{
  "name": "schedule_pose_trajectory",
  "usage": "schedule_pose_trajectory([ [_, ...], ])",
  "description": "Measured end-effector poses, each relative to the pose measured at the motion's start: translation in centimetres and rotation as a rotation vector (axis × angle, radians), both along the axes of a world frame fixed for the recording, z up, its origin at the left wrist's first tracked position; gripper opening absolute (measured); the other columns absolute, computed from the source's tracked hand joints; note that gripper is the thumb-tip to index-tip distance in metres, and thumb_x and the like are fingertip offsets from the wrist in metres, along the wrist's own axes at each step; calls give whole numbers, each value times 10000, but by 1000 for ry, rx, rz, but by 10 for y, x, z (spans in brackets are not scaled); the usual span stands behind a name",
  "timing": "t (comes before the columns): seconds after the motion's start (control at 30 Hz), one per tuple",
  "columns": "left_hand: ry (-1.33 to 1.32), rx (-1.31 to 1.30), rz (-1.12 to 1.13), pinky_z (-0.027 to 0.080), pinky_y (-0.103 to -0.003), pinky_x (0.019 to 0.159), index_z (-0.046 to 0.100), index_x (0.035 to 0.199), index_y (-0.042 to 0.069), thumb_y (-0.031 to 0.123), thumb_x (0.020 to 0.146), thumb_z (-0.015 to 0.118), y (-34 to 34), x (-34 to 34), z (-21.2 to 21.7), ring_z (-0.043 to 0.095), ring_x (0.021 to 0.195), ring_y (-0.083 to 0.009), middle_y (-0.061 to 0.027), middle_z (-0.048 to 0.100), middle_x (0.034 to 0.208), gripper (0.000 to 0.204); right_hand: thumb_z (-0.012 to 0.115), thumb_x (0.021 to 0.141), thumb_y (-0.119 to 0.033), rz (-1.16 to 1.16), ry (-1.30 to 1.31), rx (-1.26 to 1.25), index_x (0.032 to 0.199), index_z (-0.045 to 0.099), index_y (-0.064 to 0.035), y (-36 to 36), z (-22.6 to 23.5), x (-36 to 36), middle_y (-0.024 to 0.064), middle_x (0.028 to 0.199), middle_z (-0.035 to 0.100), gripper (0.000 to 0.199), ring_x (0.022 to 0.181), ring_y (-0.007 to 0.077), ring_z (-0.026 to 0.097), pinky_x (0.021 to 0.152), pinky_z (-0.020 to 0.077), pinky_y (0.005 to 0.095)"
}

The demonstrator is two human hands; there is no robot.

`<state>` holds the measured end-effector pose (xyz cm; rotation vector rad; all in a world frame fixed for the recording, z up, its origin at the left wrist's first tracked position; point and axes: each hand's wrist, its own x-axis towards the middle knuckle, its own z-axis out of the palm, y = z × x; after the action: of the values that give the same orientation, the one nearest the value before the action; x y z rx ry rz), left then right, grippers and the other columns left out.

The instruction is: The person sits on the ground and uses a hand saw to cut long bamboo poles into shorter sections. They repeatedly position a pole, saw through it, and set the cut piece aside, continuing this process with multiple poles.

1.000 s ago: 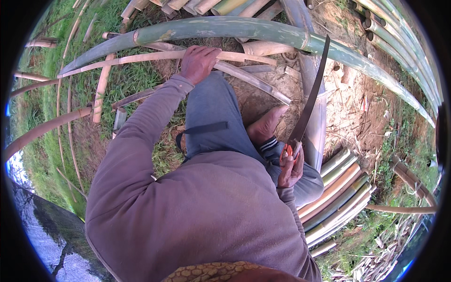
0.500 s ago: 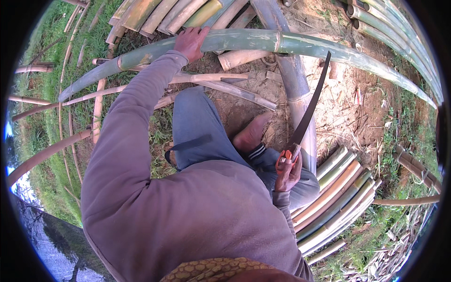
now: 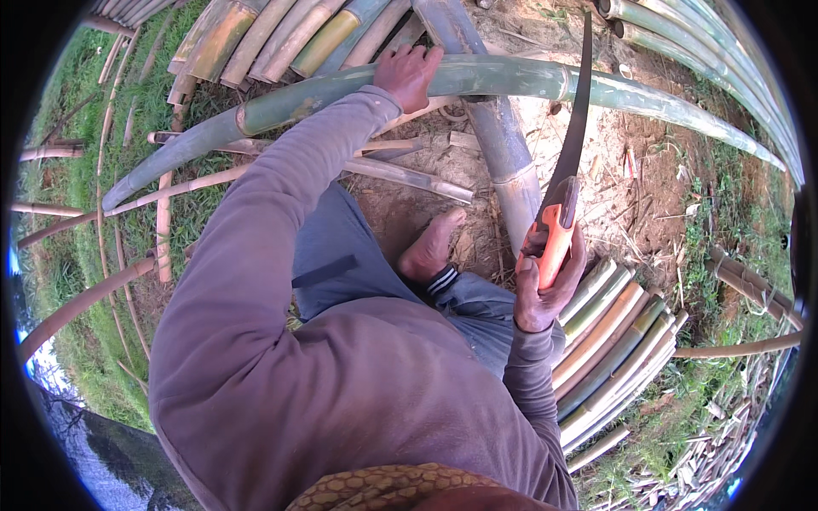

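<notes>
A long green bamboo pole (image 3: 503,77) runs across the far part of the view, lying over a thicker grey bamboo log (image 3: 503,157). My left hand (image 3: 409,75) grips the pole from above, just left of where it crosses the log. In my right hand (image 3: 552,277) is a hand saw (image 3: 573,128) with an orange handle and a dark, long blade. The blade points away from me, and its upper part overlaps the pole in the view near a joint ring. Whether the teeth touch the pole I cannot tell.
Cut bamboo lengths (image 3: 281,43) lie stacked at the far left, and more (image 3: 613,349) lie by my right side. Long green poles (image 3: 673,38) rest at the far right. Split pieces (image 3: 409,177) lie before my bare foot (image 3: 433,247). Bamboo rails (image 3: 81,311) stand at left.
My right hand has lifted the saw up and to the right, its blade now across the pole in view. My left hand and the pole have shifted right in the picture.
</notes>
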<state>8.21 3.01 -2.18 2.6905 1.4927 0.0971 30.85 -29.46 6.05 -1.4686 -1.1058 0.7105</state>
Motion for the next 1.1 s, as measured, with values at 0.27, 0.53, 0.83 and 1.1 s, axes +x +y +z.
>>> schedule_pose_trajectory([
  [0.27,79,-54,4,478,-556,1052,482,1452,108,318,835,855,-2,11,3,607,1316,-337,-122,659,1321,751,633,931,30,-25,-47,48,1621,405,52,29,-16,1,168,1309,646,727,1002,186,671,928,574,353],
  [0.53,-171,-389,429,504,-484,1071,633,1415,95,844,834,615,24,30,13,710,1273,-315,-168,744,1351,949,766,993,-88,-55,-231,106,1452,593,68,34,-36,-28,206,1279,748,515,1117,278,765,986,591,386],
  [0.83,-149,-284,417,560,-475,977,672,1345,93,834,862,608,16,36,19,758,1124,-338,-160,782,1217,887,767,985,-87,-43,-221,89,1447,596,95,35,-62,-34,240,1346,721,525,1225,339,726,1045,569,427],
  [1.1,-141,-255,402,556,-485,999,664,1372,99,817,871,603,17,33,16,751,1154,-352,-175,776,1254,878,757,975,-68,-36,-269,94,1446,594,100,29,-64,-34,253,1344,720,526,1222,347,730,1041,574,424],
])
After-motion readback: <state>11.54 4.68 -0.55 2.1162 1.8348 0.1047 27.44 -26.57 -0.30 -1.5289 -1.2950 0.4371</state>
